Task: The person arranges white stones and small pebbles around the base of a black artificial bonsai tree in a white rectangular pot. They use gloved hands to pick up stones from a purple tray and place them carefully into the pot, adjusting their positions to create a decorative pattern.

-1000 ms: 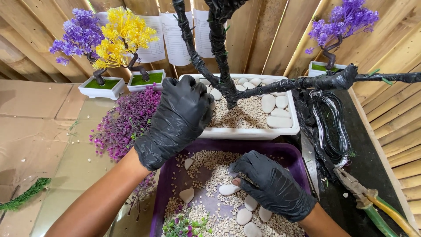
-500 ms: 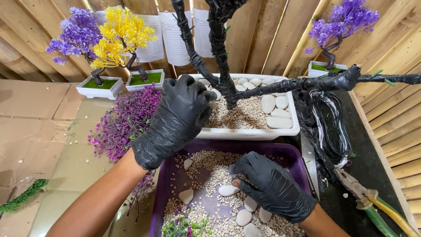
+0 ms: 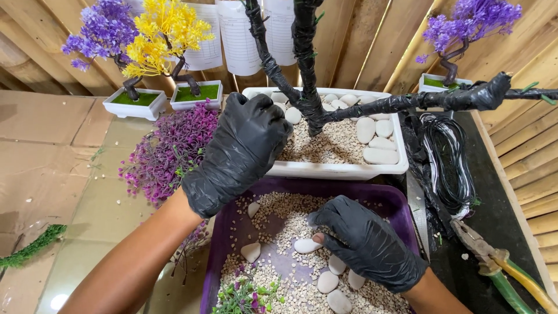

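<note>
Both hands wear black gloves. My left hand (image 3: 241, 151) hovers with its back to me and fingers curled down over the near left rim of a white planter (image 3: 337, 170). Whatever is in that palm is hidden. The planter holds pale gravel, several white pebbles and a black-wrapped tree trunk (image 3: 306, 70). My right hand (image 3: 363, 241) rests low in a purple tray (image 3: 226, 232) of gravel. Its fingertips pinch a flat white pebble (image 3: 304, 246). More white pebbles (image 3: 327, 282) lie just in front of it.
A purple flower bunch (image 3: 168, 154) lies left of the tray. Small potted trees stand behind: purple (image 3: 131, 102), yellow (image 3: 197, 93), and another purple one (image 3: 444, 81) at right. A wire coil (image 3: 447, 168) and pliers (image 3: 494, 261) lie on the black surface at right. Green sprigs (image 3: 244, 293) sit in the tray's near edge.
Almost nothing differs: my left hand has shifted very slightly over the planter's rim, and my right hand stays on the same white pebble.
</note>
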